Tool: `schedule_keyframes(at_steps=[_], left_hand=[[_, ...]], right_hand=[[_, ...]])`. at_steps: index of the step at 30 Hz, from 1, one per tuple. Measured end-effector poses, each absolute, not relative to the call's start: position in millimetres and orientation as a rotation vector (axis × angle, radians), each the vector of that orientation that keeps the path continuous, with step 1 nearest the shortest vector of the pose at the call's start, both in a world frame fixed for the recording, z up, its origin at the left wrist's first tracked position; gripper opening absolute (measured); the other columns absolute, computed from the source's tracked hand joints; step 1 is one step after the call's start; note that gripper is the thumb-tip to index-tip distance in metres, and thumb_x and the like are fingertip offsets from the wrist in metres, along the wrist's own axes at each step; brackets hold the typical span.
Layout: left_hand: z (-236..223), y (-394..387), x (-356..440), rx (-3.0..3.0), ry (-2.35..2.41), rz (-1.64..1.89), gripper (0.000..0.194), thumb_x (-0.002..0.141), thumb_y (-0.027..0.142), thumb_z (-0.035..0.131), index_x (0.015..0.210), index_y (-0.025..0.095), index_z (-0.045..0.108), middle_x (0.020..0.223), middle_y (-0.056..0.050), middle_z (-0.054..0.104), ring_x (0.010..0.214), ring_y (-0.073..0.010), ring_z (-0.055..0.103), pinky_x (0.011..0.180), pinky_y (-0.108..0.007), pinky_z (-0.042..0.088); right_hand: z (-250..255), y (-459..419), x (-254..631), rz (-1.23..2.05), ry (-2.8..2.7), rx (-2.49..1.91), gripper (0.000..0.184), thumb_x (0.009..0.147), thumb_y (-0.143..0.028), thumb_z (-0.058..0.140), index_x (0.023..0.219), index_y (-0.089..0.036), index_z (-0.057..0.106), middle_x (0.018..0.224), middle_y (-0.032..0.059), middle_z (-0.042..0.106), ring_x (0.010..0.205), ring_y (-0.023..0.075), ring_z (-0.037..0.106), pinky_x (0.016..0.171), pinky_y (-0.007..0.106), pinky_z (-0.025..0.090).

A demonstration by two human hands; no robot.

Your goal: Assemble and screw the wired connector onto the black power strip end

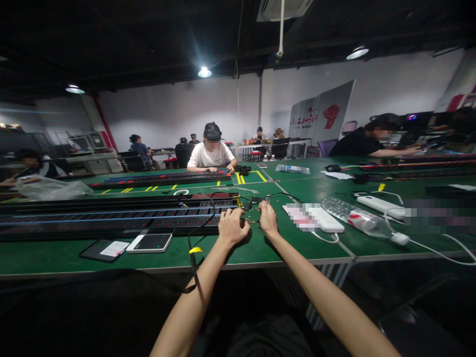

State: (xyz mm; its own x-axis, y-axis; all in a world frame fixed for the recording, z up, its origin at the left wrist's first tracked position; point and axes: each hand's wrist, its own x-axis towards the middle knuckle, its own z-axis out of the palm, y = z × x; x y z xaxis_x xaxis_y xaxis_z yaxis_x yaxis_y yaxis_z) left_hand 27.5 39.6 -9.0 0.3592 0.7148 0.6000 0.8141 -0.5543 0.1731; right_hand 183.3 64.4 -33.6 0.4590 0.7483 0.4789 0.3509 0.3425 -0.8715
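Note:
Long black strips with rows of sockets (178,218) lie side by side on the green table, with blue and red lines along them. My left hand (233,226) rests at the right end of the nearest strip, fingers bent but apart, thumb stretched toward small brass-coloured pieces (250,221). Just across a narrow gap is my right hand (268,218), its fingers pressed together beside a small black part (256,200) with a black lead. What those fingertips pinch is too small to make out. A black cable (190,233) with a yellow tag drapes over the strips toward my left forearm.
A white device with a dark screen (152,242) and a black tray with a label (104,249) sit near the front edge. To the right are a white power bank (327,219), a plastic bottle (362,218) and white cables. A co-worker (211,151) sits opposite.

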Motion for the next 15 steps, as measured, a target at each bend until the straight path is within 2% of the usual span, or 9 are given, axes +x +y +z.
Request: schedule_keyframes(at_steps=[4,8,11,15], left_hand=[[-9,40,27,-2.466,-1.379,-0.974,0.026,0.081,0.031,0.06,0.106,0.023,0.059,0.109,-0.004,0.068,0.103,-0.0256,0.055,0.091,-0.04,0.04],[-9,40,27,-2.475,-1.392,-0.97,0.026,0.081,0.033,0.06,0.105,0.023,0.059,0.107,-0.004,0.068,0.103,-0.0259,0.055,0.092,-0.04,0.039],[-9,40,26,-2.481,-1.389,-0.975,0.028,0.081,0.037,0.063,0.105,0.024,0.059,0.107,-0.004,0.068,0.103,-0.0263,0.055,0.092,-0.041,0.039],[-10,41,25,-2.488,-1.358,-0.982,0.031,0.08,0.04,0.064,0.106,0.024,0.059,0.108,-0.003,0.068,0.102,-0.0262,0.055,0.091,-0.041,0.039]], right_hand=[[-39,75,186,0.567,-1.003,-1.138,0.05,0.086,-0.068,0.034,0.075,-0.022,0.05,0.065,0.0005,0.052,0.06,0.0172,0.051,0.059,0.028,0.042],[-40,80,186,0.772,-0.89,-1.063,0.054,0.072,-0.075,0.05,0.075,-0.021,0.056,0.057,-0.0028,0.048,0.049,0.0142,0.047,0.047,0.026,0.037],[-38,80,186,0.807,-0.872,-1.032,0.055,0.067,-0.075,0.057,0.076,-0.021,0.06,0.051,-0.0042,0.047,0.046,0.0147,0.047,0.045,0.026,0.038],[-37,77,185,0.746,-0.874,-1.048,0.054,0.07,-0.073,0.057,0.078,-0.02,0.064,0.049,-0.0037,0.049,0.047,0.0163,0.051,0.049,0.029,0.043]])
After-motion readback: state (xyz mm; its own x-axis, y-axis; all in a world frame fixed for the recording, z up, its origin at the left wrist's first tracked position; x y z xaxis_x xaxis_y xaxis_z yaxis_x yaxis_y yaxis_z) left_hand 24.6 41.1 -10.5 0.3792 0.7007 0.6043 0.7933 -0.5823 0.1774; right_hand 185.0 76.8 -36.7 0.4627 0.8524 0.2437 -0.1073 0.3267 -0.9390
